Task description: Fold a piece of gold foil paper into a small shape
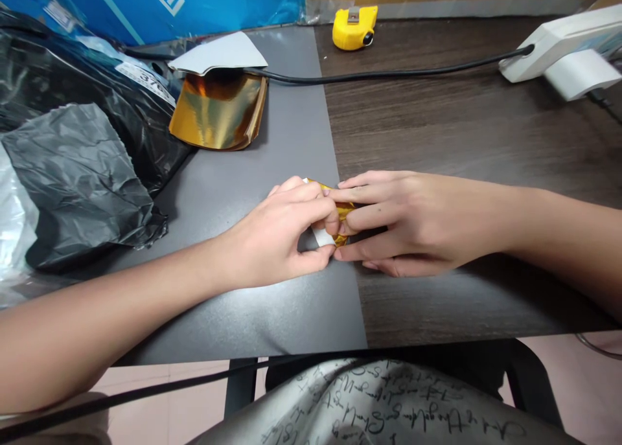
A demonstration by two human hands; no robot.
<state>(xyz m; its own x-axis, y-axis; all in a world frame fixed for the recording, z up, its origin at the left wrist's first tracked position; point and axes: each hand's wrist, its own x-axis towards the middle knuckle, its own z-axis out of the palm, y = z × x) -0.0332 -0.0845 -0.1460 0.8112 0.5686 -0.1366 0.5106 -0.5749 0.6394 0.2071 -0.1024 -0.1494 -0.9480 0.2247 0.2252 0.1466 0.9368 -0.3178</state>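
A small folded piece of gold foil paper (pixel 343 210) with a white reverse side sits between my hands, mostly hidden by my fingers. My left hand (pixel 286 234) pinches it from the left, and my right hand (pixel 403 221) grips it from the right. Both hands rest just above the grey mat (pixel 272 309), near its boundary with the dark wood tabletop. Farther up lies a curled sheet of gold foil paper (pixel 218 111), with a white sheet (pixel 218 52) partly on top of it.
Crumpled black plastic bags (pixel 82 173) fill the left side. A yellow tape measure (pixel 354 28) stands at the back, near a black cable (pixel 389 74) running from a white power adapter (pixel 564 50). A blue package (pixel 146 4) leans behind.
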